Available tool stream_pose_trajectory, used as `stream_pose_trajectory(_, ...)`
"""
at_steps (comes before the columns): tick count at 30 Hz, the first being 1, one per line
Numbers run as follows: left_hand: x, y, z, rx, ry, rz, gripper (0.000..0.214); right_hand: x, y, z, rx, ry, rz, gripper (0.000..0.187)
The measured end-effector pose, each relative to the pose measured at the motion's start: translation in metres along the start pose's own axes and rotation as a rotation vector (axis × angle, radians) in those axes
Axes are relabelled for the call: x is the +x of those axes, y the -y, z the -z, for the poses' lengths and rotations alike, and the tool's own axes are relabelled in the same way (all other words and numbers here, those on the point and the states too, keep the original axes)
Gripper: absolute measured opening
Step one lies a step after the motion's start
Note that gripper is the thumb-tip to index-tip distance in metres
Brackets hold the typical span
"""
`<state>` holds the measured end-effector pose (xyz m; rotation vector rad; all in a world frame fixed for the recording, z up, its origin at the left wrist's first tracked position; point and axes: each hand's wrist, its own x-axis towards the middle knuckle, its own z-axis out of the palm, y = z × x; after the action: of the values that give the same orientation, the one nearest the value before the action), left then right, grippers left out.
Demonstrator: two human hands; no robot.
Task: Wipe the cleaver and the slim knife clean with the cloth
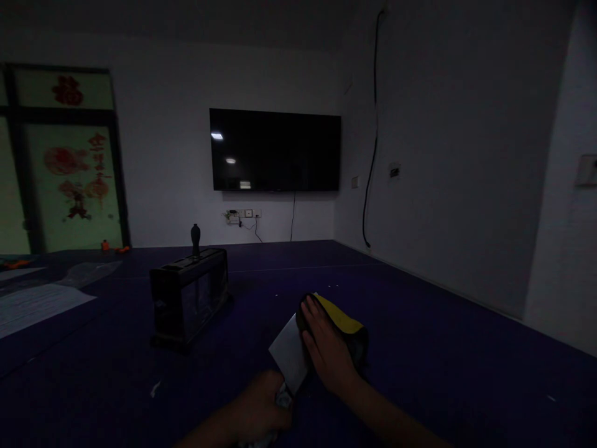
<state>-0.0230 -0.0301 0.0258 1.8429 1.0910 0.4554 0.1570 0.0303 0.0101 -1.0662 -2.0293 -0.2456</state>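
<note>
My left hand [261,404] is closed around the handle of a cleaver [286,351], whose broad, pale blade points up and away from me. My right hand [329,351] presses a yellow and dark grey cloth [339,315] against the blade, its fingers laid over the cloth. The cloth covers the right part of the blade. To the left stands a black knife block [170,305] with a see-through side. One dark, rounded handle [195,239] sticks up from its top.
The dark blue surface [420,373] carries small white scraps. Paper sheets [41,305] and clear plastic [91,272] lie at left, with small orange items [106,246] farther back. A television [275,149] hangs on the far wall, and a black cable [374,130] runs down the corner.
</note>
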Motion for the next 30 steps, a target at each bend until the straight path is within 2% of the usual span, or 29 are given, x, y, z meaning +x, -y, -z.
stream_pose_trajectory(3, -0.0001, -0.0011, -0.0001, 0.037, -0.043, 0.047, 0.014, 0.0000, 0.0002, 0.0001, -0.002, 0.013, -0.004, 0.052)
stream_pose_trajectory(12, -0.0012, -0.0019, -0.0014, 0.036, -0.066, 0.089, 0.017, -0.0007, 0.0012, -0.0015, 0.012, 0.009, -0.011, 0.052)
stream_pose_trajectory(24, 0.0012, 0.0010, -0.0013, 0.013, -0.023, 0.030, 0.018, -0.0008, 0.0056, 0.0021, 0.017, 0.020, -0.021, 0.052)
stream_pose_trajectory(30, 0.0011, 0.0014, -0.0009, 0.030, -0.030, 0.087, 0.021, -0.0014, 0.0042, 0.0002, 0.023, 0.024, -0.026, 0.052)
